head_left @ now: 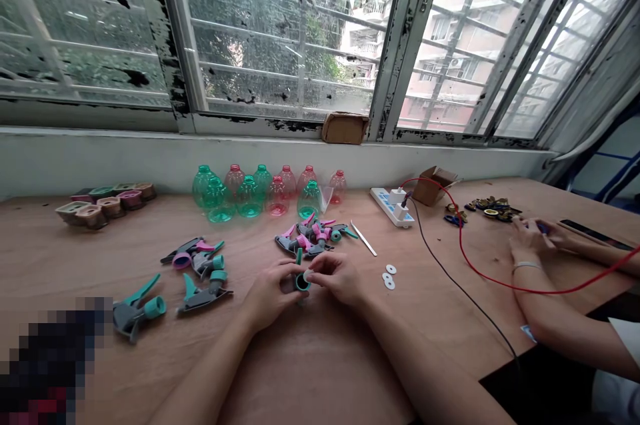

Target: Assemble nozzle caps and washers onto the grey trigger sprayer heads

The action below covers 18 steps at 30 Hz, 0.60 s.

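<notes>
At left on the worktop [95, 265], scattered spray heads [130, 318]. At centre, gripped in the closed left hand [269, 292]: a teal-collared spray head [301, 284]; keep steady, opening exposed. Pinched in the right hand [343, 278], fingertips together: apparently a pale disc [308, 275]; present flat to that opening. Rightward, past white washers [389, 277], room for moving, bounded by black cable [459, 288] and front edge.

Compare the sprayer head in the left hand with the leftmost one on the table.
Support: the held sprayer head is gripped by the left hand; the leftmost sprayer head lies on the table.
Collar: the held one's open mouth faces the camera, the right hand at it with a small white piece; the leftmost one's points toward picture right.
Shared: green trigger and collar.
</notes>
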### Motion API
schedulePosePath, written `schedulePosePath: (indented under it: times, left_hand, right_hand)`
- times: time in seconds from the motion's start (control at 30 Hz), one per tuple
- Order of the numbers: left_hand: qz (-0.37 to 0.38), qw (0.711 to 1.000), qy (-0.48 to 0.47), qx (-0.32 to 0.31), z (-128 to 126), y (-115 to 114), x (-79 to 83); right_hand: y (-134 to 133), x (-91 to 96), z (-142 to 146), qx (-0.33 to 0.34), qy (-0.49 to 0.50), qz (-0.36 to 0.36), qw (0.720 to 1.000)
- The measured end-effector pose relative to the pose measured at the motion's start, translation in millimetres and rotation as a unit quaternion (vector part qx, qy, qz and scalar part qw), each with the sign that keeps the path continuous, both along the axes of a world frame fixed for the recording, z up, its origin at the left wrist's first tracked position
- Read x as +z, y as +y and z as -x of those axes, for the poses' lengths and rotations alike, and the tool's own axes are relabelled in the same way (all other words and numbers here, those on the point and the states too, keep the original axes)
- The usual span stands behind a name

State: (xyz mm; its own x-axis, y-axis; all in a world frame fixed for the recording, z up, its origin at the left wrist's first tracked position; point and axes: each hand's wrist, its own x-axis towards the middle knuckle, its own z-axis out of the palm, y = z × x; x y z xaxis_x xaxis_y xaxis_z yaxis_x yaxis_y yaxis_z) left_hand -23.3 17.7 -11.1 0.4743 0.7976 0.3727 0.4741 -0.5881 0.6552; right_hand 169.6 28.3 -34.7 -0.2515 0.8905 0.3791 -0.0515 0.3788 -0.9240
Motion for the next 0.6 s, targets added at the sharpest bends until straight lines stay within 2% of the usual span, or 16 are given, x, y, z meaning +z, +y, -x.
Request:
schedulePosePath:
  times: [0.3, 0.6]
  left_hand:
    - [0.001, 1.000, -0.004, -0.006, -1.5, -0.5, -2.1]
    - [-0.004, 1.000, -0.005, -0.006, -2.1, -0.5, -1.5]
  right_hand:
    - [-4.3, 2.7, 0.9, -0.056, -0.121, -0.142, 0.981]
    - [-9.2, 4.8, 1.9, -0.046, -0.150, -0.188, 0.970]
